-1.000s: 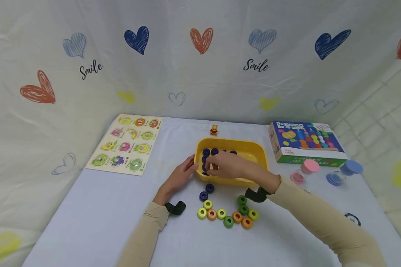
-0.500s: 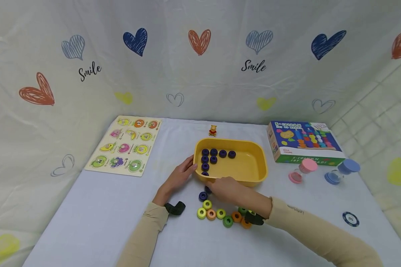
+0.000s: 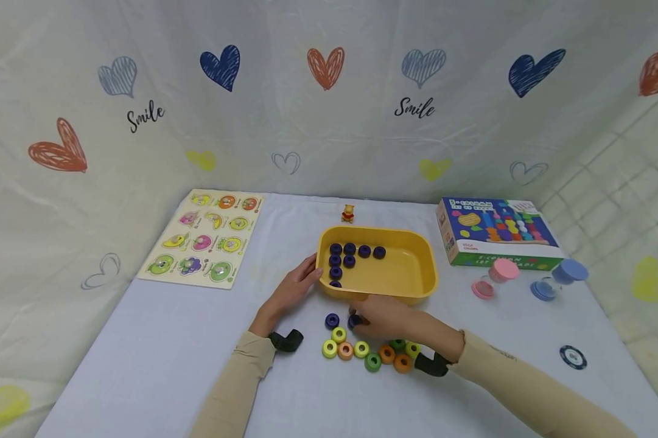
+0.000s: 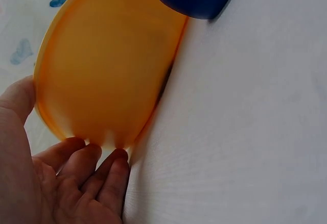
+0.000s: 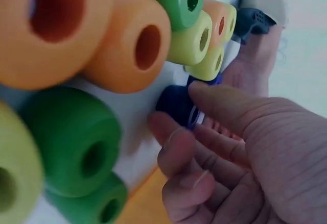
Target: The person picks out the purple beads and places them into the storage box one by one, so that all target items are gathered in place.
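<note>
My right hand (image 3: 383,316) is just in front of the yellow tray, its thumb and a finger pinching a dark blue bead (image 5: 176,104) from either side. To the left of it another dark blue bead (image 3: 332,320) lies on the cloth. My left hand (image 3: 294,289) rests against the left end of the yellow tray (image 3: 408,297); in the left wrist view its thumb touches the rim and its fingertips press the outer wall. Several dark blue beads (image 3: 335,272) sit inside the tray, mostly along its left and back sides.
Nearer the body lie yellow, orange and green beads (image 3: 372,362). A fruit puzzle board (image 3: 201,242) is at the left, a small bear figure (image 3: 347,213) behind the tray. Toward the right are a game box (image 3: 498,234), pink and blue sand timers (image 3: 567,271) and a round chip (image 3: 573,357).
My right hand has come out of the tray to the cloth in front, taken hold of a dark blue bead and shifted it slightly right. The left hand stays at the tray's end.
</note>
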Motion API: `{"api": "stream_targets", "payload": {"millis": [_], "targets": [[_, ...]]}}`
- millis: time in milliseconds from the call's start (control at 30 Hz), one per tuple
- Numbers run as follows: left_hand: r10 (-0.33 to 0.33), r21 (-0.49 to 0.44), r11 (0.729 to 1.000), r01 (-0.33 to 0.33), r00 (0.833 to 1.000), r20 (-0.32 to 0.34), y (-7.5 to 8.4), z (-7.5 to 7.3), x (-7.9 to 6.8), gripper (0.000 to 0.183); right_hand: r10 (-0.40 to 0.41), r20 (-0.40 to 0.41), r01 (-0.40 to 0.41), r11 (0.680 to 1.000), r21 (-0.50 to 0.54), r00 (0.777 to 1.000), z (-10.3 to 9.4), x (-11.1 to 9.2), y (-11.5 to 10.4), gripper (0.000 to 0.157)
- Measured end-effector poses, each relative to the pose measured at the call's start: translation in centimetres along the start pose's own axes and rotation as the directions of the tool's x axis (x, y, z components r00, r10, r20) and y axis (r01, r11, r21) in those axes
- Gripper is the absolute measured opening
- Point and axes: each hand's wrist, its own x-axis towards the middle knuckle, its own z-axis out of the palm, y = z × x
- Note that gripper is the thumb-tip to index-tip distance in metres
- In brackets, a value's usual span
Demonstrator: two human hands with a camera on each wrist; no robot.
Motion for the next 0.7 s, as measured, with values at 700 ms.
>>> {"api": "stream_targets", "payload": {"millis": [700], "targets": [[0.025,-0.012,1.000,-0.025,1.000,0.004,-0.1,0.0,0.1,0.052,-0.082,-0.002,0.080,0.956,0.282,0.997,-6.1,-2.0,3.4,0.026]]}}
